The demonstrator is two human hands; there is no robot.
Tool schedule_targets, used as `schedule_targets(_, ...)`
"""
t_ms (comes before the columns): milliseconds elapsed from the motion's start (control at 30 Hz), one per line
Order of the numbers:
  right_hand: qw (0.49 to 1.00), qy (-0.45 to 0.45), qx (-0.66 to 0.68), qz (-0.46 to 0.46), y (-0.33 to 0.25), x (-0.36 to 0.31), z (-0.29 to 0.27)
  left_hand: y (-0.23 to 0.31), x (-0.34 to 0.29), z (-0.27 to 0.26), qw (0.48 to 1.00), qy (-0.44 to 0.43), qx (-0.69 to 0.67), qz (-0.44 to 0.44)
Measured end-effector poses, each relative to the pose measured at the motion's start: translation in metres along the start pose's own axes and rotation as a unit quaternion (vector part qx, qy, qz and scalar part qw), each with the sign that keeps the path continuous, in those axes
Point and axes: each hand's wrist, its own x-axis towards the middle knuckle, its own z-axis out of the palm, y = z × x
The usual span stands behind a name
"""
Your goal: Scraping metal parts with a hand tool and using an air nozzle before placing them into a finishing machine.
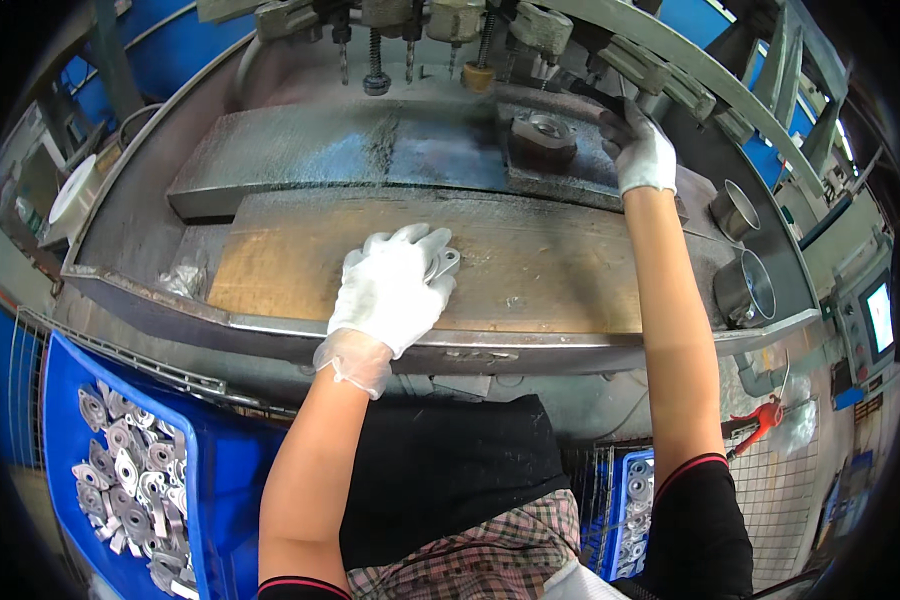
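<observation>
My left hand (395, 285), in a white glove with a clear plastic cuff, rests over the tan board. Its fingers are closed on a grey metal flange (448, 262), whose eyelet end sticks out beside them; the rest is covered by the hand. My right hand (642, 155), also gloved, is raised at the far right under the drill heads. Its fingers curl round a dark handle (600, 95), partly hidden and blurred. Just left of that hand stands a dark round fixture (543, 138) with a ring-shaped metal part on top.
Several drill bits (410, 62) hang above a grey metal block (290, 150). A tan board (540, 270) lies in the metal trough. Two metal cups (745, 285) stand at its right. Blue bins (225, 480) hold metal parts below. A red-handled tool (760, 422) hangs at lower right.
</observation>
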Motion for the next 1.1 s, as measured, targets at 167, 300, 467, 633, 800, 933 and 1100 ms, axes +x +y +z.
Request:
schedule_targets(167, 0.999, -0.018, -0.041, 0.017, 0.004, -0.033, -0.02, -0.005, -0.005, 0.0, 1.0, -0.009, 0.021, -0.012)
schedule_targets(300, 0.997, -0.043, -0.067, -0.007, 0.001, -0.066, -0.019, -0.004, -0.005, 0.001, 0.999, -0.016, 0.034, -0.02)
schedule_targets(467, 0.984, -0.024, -0.163, -0.068, 0.036, -0.049, 0.024, -0.003, -0.003, -0.001, 0.999, -0.025, 0.027, -0.022)
schedule_targets(633, 0.976, -0.01, -0.21, -0.052, 0.05, -0.044, 0.026, -0.006, -0.003, 0.004, 1.0, -0.016, 0.019, -0.01)
schedule_targets(800, 0.992, -0.083, -0.048, 0.081, 0.027, -0.085, 0.012, -0.005, -0.007, -0.004, 0.999, -0.032, 0.027, -0.021)
schedule_targets(933, 0.992, -0.084, -0.09, 0.033, 0.037, -0.095, 0.05, -0.004, -0.005, -0.004, 0.999, -0.037, 0.02, -0.021)
schedule_targets(1100, 0.97, -0.021, -0.239, -0.031, 0.084, -0.03, 0.063, 0.003, 0.0, 0.0, 1.0, -0.009, 0.005, 0.007)
